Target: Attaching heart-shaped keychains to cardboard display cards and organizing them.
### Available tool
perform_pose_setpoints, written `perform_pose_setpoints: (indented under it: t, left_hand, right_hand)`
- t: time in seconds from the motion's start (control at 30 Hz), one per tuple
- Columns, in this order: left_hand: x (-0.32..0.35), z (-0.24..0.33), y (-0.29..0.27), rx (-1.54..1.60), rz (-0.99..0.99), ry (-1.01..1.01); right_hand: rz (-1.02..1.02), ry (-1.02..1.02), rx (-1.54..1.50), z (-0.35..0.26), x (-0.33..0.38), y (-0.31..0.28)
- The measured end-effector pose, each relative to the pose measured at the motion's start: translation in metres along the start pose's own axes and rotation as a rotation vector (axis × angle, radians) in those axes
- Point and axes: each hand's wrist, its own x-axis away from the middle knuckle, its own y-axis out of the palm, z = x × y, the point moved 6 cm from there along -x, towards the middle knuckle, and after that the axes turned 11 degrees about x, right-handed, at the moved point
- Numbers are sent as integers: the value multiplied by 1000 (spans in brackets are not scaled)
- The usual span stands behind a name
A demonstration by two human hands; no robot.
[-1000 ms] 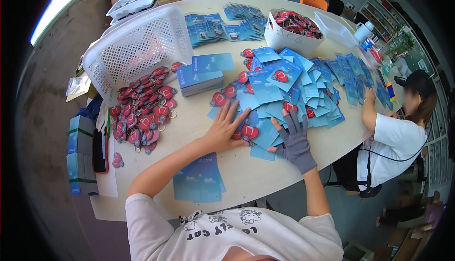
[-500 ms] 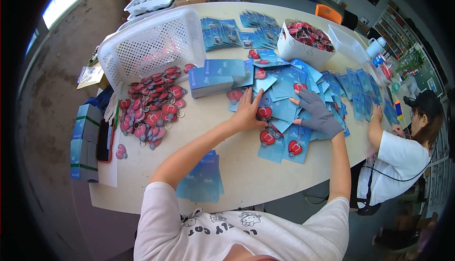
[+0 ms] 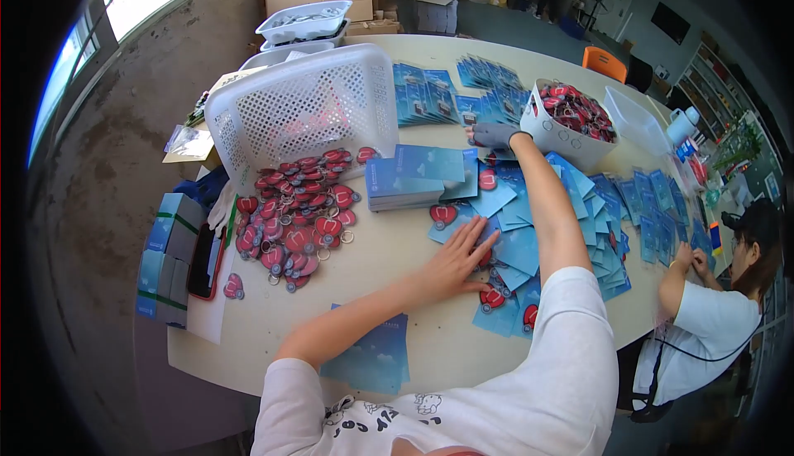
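My left hand (image 3: 457, 261), bare, lies with its fingers spread on the near left side of a loose heap of blue cards (image 3: 518, 251). Red heart-shaped keychains (image 3: 493, 297) lie among these cards, one beside my thumb. My right hand (image 3: 495, 135), in a grey fingerless glove, is stretched out at the far edge of the heap, next to a white tub (image 3: 571, 143). Its fingers point left and hold nothing that I can see. Just left of the heap stands a neat stack of blue cards (image 3: 405, 184). My right forearm covers part of the heap.
A white perforated basket (image 3: 302, 96) leans behind a pile of red keychains (image 3: 294, 232). Bundled card blocks (image 3: 165, 282) and a phone (image 3: 205, 261) are at the left edge. Flat blue cards (image 3: 372, 355) lie near me. A co-worker (image 3: 711, 307) sits at the right.
My right hand has left the right side of the heap and reached forward and left to its far edge. My left hand stays on the cards. The view has shifted.
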Motion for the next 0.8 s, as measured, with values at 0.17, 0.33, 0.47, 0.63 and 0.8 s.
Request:
perform_pose_setpoints:
  t: [0.17, 0.33, 0.47, 0.63, 0.8]
  left_hand:
    - [19, -1, -9, -30, -2, -10]
    - [10, -6, -13, -61, -33, 4]
    - [9, -9, -4, -14, -10, 10]
    - [12, 4, -13, 9, 4, 16]
    - [49, 17, -60, -82, 1, 47]
  right_hand:
    - [117, 137, 201, -41, 24, 22]
    - [-94, 60, 46, -39, 54, 7]
    - [-173, 32, 47, -48, 78, 2]
    - [-112, 42, 56, -57, 94, -14]
    - [184, -26, -123, -111, 97, -47]
